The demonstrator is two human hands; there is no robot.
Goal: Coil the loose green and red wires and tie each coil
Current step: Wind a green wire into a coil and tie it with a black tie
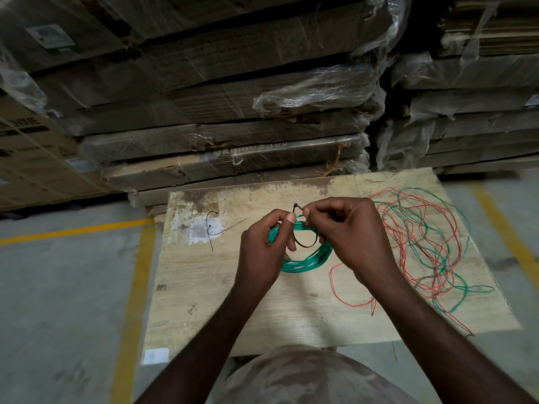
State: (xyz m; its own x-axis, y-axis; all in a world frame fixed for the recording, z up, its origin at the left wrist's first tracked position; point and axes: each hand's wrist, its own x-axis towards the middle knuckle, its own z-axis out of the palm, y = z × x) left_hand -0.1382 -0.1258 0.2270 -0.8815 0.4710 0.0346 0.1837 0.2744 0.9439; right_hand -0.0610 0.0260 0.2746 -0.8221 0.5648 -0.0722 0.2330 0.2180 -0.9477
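Over a pale wooden worktop (221, 310) both hands hold a green wire coil (309, 259) just above the board; the left hand (262, 252) grips the coil's left side, thumb up; the right hand (350, 237) pinches a black cable tie (304, 244) looped round the coil's top; a tangle of loose red and green wires (423, 243) lies to the right; two spare black ties (211, 228) lie to the left; plastic-wrapped flat cartons (233, 112) are stacked behind; yellow lines (75, 230) mark the concrete floor.
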